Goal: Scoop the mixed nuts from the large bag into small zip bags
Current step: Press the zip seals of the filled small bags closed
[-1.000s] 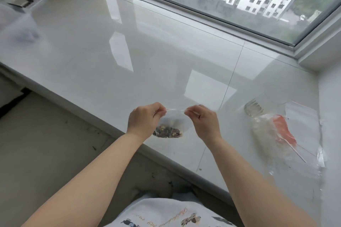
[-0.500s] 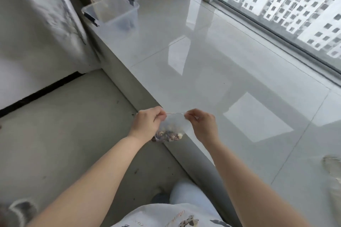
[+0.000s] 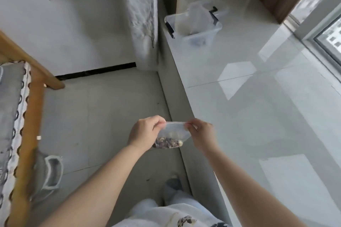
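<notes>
Two bare forearms reach forward side by side. The left hand (image 3: 145,132) and right hand (image 3: 201,135) are level, each pinching with curled fingers.

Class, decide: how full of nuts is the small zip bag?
Partly full: in the small zip bag the mixed nuts fill only the bottom; the upper part is clear.

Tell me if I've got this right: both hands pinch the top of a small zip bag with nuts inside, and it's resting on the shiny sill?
Not quite. The left hand and right hand do pinch the small zip bag of mixed nuts, but the head view shows it hanging in the air, not resting on the sill.
</notes>
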